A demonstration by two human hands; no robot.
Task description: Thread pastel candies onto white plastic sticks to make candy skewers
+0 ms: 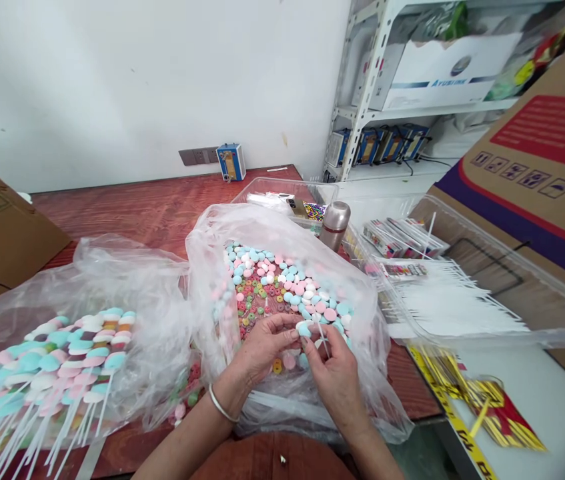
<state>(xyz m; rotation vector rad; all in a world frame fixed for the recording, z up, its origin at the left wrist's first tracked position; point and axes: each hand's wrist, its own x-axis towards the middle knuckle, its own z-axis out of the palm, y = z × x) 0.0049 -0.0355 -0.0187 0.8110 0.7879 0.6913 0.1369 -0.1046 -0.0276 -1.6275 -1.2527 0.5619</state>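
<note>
My left hand, with a white bangle at its wrist, is closed with fingertips pinching a pale blue and white round candy. Touching that candy from the other side, my right hand grips a thin white stick between its fingers. Whether the stick enters the candy I cannot tell. Both hands are over an opened clear plastic bag of loose pink, blue and white candies. Small ring-shaped candies in red, yellow and green lie in its middle.
On the left, finished-looking candy skewers lie on another plastic bag. A steel flask stands behind my bag. White sticks fill part of a clear bin at right. Cardboard boxes flank the table.
</note>
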